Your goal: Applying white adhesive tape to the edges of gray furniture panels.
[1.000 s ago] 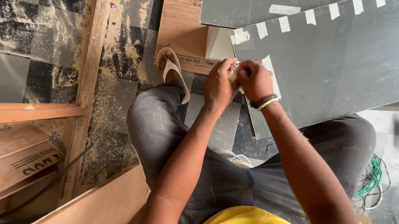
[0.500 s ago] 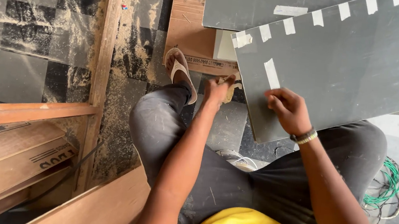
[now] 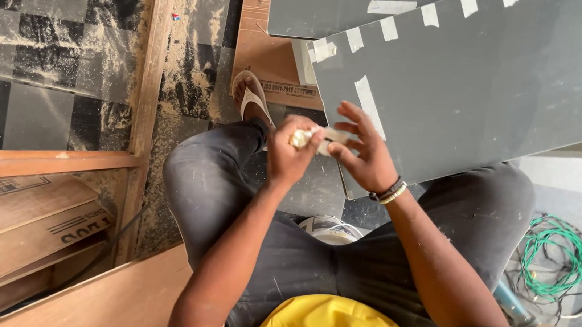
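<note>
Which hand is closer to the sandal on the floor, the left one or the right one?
Left. The left hand is just right of and below the sandal, holding a tape roll. The right hand is farther right, over the grey board.

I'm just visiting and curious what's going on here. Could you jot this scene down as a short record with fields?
Left hand: grips a small roll of tape
Right hand: fingers spread, pinching the tape's strip beside the roll
Grey panel: tilted over the lap, pale tape strips along its edge
Floor: sawdust, a sandal
Right side: green cable
Left side: wooden boards
</note>
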